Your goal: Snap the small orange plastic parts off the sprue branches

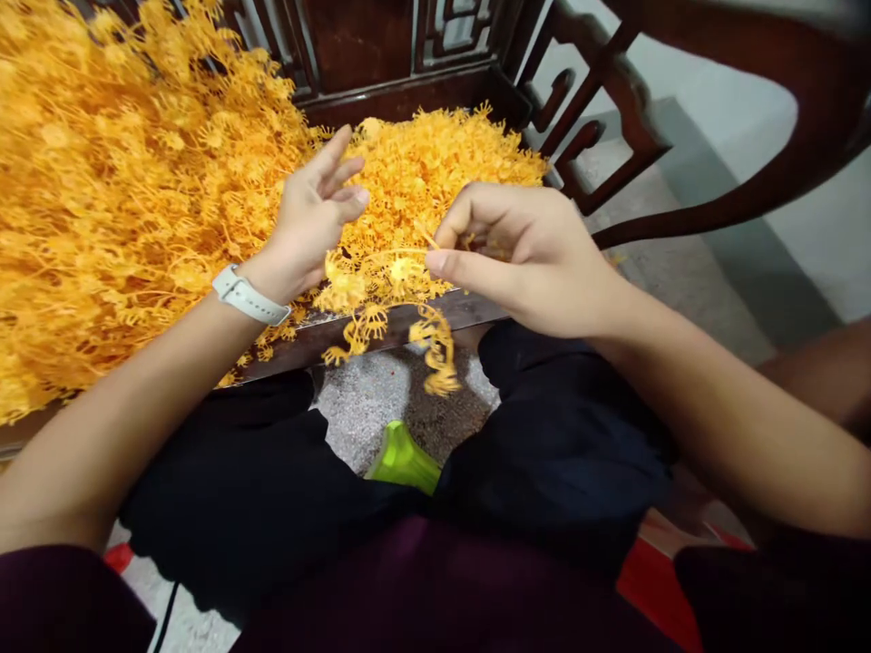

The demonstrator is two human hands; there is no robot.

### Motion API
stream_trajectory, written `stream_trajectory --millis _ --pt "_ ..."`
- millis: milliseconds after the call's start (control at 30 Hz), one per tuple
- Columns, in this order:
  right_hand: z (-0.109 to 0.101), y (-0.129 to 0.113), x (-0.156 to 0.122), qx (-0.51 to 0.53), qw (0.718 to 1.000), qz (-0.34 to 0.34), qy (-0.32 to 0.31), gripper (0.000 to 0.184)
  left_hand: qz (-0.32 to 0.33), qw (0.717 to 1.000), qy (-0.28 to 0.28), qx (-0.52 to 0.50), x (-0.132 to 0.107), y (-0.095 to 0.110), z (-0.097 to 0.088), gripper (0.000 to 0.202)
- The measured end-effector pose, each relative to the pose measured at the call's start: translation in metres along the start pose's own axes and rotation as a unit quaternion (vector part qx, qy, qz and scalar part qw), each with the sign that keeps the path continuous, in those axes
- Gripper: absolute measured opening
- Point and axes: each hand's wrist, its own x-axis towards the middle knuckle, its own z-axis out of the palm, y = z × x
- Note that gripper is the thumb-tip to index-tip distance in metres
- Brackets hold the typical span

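Note:
A big heap of orange plastic sprigs (122, 172) covers a dark wooden seat (381, 331) in front of me. My right hand (523, 254) pinches one thin orange sprig (401, 268) between thumb and forefinger; its far end droops over the seat's front edge. My left hand (309, 218), with a white watch band (249, 297) on its wrist, hovers over the heap with fingers spread and the palm turned toward the sprig, touching its near end. A smaller pile of loose orange pieces (442, 154) lies behind both hands.
The chair's carved dark wooden back (408, 45) and curved armrest (680, 136) rise behind and to the right. My knees in black trousers (558, 435) flank a green object (401, 458) on the speckled floor (367, 399). A red seat (646, 580) is under me.

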Motion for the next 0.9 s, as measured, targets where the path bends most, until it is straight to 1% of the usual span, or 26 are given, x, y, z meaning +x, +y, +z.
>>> stream_trajectory --millis 33,67,100,133,167,200,233,267,333,367,433,467,533,633,700,800,900 --pt "-0.001 0.002 0.0 0.001 1.0 -0.003 -0.002 0.03 -0.02 1.0 -0.009 0.01 0.0 0.001 0.003 0.05" --pt "-0.001 0.004 0.0 0.0 1.0 -0.008 0.0 0.033 -0.032 0.999 -0.02 0.027 -0.001 0.003 0.005 0.04" --pt "-0.002 0.006 0.0 -0.001 1.0 -0.012 0.005 0.036 -0.024 0.998 -0.03 0.049 -0.004 0.006 0.005 0.024" --pt "-0.003 0.008 0.0 -0.003 1.0 -0.013 0.012 0.036 0.01 0.996 -0.037 0.075 -0.009 0.011 0.005 0.013" --pt "-0.004 0.01 0.0 -0.005 1.0 -0.012 0.02 0.036 0.064 0.992 -0.044 0.101 -0.015 0.016 0.005 0.017" --pt "-0.005 0.012 0.001 -0.007 1.0 -0.011 0.028 0.035 0.13 0.981 -0.056 0.129 -0.023 0.023 0.004 0.023" --pt "-0.006 0.013 0.001 -0.006 0.999 -0.009 0.035 0.034 0.2 0.965 -0.067 0.158 -0.031 0.03 0.004 0.024" --pt "-0.008 0.014 0.002 -0.003 0.999 -0.006 0.037 0.034 0.246 0.948 -0.074 0.19 -0.038 0.038 0.003 0.02" --pt "-0.01 0.016 0.003 0.009 0.999 0.003 0.039 0.033 0.315 0.902 -0.125 0.268 -0.051 0.05 0.003 0.014" --pt "-0.011 0.016 0.003 0.019 0.999 0.009 0.039 0.033 0.335 0.882 -0.144 0.299 -0.055 0.055 0.003 0.016" --pt "-0.014 0.015 0.005 0.041 0.998 0.027 0.041 0.032 0.339 0.868 -0.157 0.329 -0.06 0.059 0.005 0.013" --pt "-0.015 0.015 0.006 0.054 0.997 0.035 0.045 0.032 0.332 0.869 -0.154 0.331 -0.06 0.06 0.007 0.01" --pt "-0.018 0.012 0.008 0.081 0.994 0.049 0.055 0.031 0.321 0.88 -0.141 0.321 -0.061 0.062 0.012 0.006" --pt "-0.022 0.006 0.009 0.119 0.989 0.051 0.067 0.028 0.305 0.899 -0.11 0.294 -0.064 0.066 0.02 0.011" --pt "-0.023 0.002 0.009 0.129 0.988 0.049 0.069 0.026 0.282 0.913 -0.096 0.278 -0.068 0.069 0.025 0.013" --pt "-0.022 -0.004 0.009 0.136 0.986 0.049 0.08 0.022 0.233 0.933 -0.093 0.259 -0.072 0.072 0.031 0.013" --pt "-0.019 -0.008 0.007 0.143 0.985 0.04 0.084 0.02 0.205 0.95 -0.096 0.217 -0.068 0.069 0.034 0.012"
